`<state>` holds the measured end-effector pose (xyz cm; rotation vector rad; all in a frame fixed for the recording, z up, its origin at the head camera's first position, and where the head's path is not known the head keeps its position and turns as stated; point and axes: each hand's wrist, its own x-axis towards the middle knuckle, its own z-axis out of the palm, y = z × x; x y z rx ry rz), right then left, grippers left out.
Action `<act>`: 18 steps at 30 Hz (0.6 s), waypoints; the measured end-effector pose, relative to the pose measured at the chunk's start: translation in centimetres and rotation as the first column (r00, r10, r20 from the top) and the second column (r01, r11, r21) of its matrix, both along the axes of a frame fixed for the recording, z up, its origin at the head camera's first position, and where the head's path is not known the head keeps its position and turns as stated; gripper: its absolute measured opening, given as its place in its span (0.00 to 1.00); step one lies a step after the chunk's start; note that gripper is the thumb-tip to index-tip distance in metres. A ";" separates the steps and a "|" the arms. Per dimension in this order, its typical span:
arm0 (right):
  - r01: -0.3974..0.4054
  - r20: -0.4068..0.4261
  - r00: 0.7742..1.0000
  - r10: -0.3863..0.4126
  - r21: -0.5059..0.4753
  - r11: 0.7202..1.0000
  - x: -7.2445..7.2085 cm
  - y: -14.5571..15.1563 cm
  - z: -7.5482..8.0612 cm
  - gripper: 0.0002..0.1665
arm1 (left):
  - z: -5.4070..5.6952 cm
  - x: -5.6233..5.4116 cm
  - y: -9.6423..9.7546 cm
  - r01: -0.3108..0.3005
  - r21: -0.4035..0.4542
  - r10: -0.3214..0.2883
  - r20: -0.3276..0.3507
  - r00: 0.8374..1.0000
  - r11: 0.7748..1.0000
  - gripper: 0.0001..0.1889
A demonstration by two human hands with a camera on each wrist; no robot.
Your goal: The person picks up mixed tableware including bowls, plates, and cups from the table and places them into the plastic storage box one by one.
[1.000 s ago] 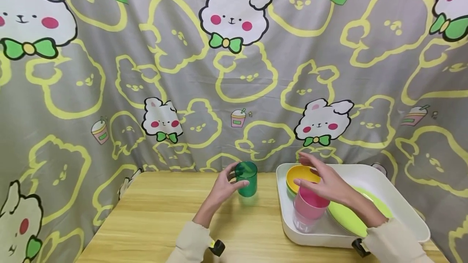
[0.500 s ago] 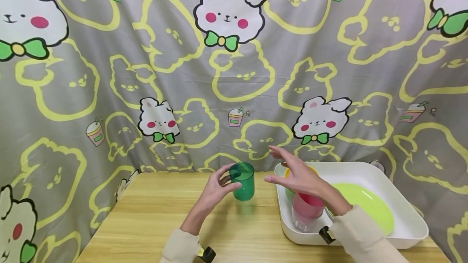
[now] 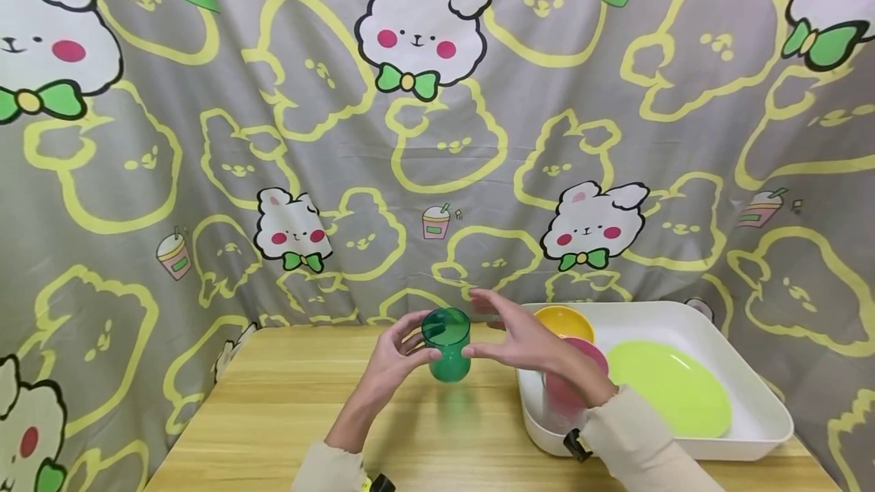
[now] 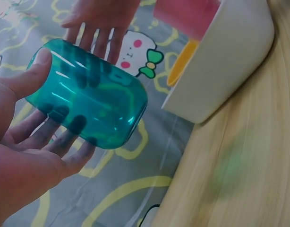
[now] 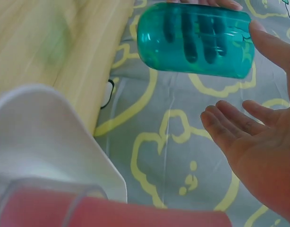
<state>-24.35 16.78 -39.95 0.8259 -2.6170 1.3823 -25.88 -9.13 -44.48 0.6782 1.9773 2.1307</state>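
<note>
A clear green cup point(image 3: 447, 351) stays upright just above the wooden table, with a green tint cast on the wood below. My left hand point(image 3: 398, 353) grips its left side; in the left wrist view the thumb lies near the cup's rim and the fingers curl behind the wall. On the other side is my right hand point(image 3: 522, 334), its fingers extended and spread. In the right wrist view the right thumb tip comes up to the cup's rim, though contact is hard to tell; the other right fingers are apart from the cup.
To the right stands a white tray point(image 3: 748, 431) holding a yellow bowl point(image 3: 562, 323), a pink cup point(image 3: 589, 354) partly behind my right forearm, and a lime-green plate point(image 3: 670, 389). A patterned curtain point(image 3: 478, 135) hangs behind the wooden table point(image 3: 273, 401).
My right hand has moved left from over the tray to beside the green cup. The left hand still holds the cup, which has shifted slightly left and nearer in the view.
</note>
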 end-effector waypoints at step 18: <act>-0.085 0.096 0.991 0.091 -0.070 0.994 0.7 -1.7 -0.9 0.43 | -0.4 1.1 0.1 0.023 0.022 -0.023 -0.005 1.000 0.999 0.32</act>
